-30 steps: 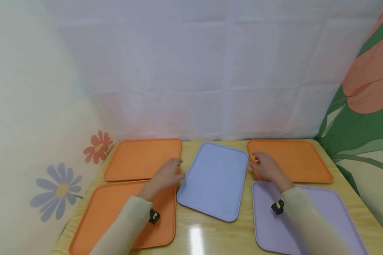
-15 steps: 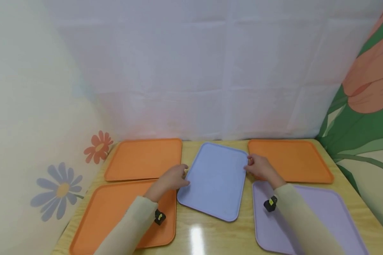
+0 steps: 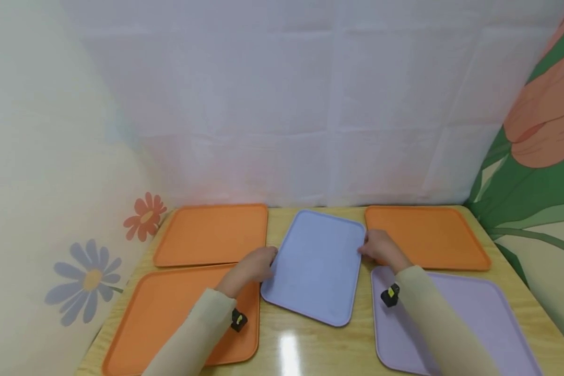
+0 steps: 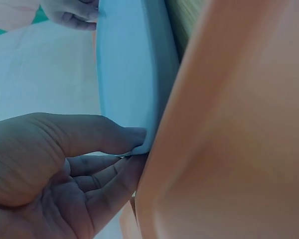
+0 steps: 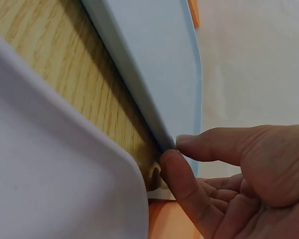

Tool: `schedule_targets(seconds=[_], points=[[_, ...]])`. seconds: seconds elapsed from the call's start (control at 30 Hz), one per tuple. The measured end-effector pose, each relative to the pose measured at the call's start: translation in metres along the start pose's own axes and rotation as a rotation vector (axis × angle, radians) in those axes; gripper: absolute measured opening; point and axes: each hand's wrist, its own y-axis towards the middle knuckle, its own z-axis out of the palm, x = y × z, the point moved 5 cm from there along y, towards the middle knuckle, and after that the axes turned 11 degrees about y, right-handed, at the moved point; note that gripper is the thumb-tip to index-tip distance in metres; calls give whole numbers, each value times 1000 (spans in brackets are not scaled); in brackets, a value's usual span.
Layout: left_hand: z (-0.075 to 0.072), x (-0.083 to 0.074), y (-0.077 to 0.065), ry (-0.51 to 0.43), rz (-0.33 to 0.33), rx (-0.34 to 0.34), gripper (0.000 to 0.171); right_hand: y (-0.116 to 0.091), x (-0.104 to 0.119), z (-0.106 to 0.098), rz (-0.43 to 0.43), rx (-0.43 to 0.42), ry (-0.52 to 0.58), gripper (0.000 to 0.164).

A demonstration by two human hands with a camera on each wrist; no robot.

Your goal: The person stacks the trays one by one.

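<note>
A light blue rectangular tray [image 3: 317,266] lies turned at an angle on the wooden table, between the other trays. My left hand [image 3: 256,265] pinches its left rim; in the left wrist view the thumb [image 4: 109,137] lies over the rim with the fingers beneath. On the opposite side my right hand [image 3: 379,246] pinches the right rim, thumb on top and index finger [image 5: 177,167] at the outer edge in the right wrist view. The blue tray's surface holds nothing.
Two orange trays, a far one [image 3: 211,232] and a near one [image 3: 145,313], lie to the left. Another orange tray [image 3: 432,235] lies far right, with a purple tray [image 3: 474,313] nearer. A white cloth [image 3: 282,104] hangs behind the wooden table [image 3: 305,344].
Both hands have moved inward to the blue tray's sides, and their fingers have closed on its rims. The trays have stayed in place.
</note>
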Motion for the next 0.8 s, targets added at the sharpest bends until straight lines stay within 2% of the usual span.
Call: schedule_targets(seconds=[0.07,0.2,0.3,0.4,0.53,0.8], points=[[1,0,0,3,-7,12,31,2,2,1,2,8,-12,23],[6,1,0,-20,-36,66,31,8,2,2,-8,19,-1,41],[9,0,-1,-48,-47,86,44,12,1,2,-18,26,36,52],[11,-1,-2,-81,-43,79,55,15,1,2,-34,34,81,55],[14,-3,-6,-134,-41,78,58,20,3,0,-63,39,93,53],[25,-4,-12,-441,-80,147,62,31,8,1,-76,33,30,50]])
